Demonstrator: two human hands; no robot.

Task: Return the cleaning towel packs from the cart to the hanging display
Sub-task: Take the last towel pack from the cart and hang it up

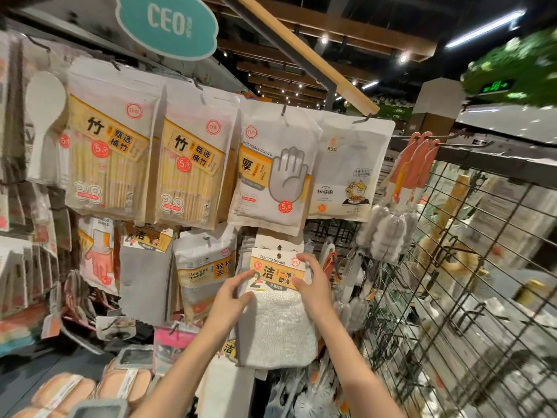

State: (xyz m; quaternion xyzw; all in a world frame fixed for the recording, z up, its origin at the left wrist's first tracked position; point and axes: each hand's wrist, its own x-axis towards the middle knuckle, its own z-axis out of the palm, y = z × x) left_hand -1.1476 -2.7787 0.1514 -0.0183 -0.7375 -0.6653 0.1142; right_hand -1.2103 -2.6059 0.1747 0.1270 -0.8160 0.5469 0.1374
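A cleaning towel pack (pixel 278 321), white terry cloth under an orange and white header card, hangs in front of the display at centre. My left hand (pixel 232 297) pinches the card's lower left corner. My right hand (pixel 313 282) grips the card's right edge, fingers curled round it. Behind the held pack another towel pack's header (pixel 271 241) shows on the same hook. The hole in the held card sits near that hook; whether it is threaded on cannot be told.
Bamboo chopstick packs (pixel 187 164), a disposable gloves pack (pixel 271 176) and a cleaning sponge pack (pixel 205 267) hang around. A black wire grid panel (pixel 452 282) with brushes (pixel 388 233) stands at right. Sponges (pixel 120 384) lie below left.
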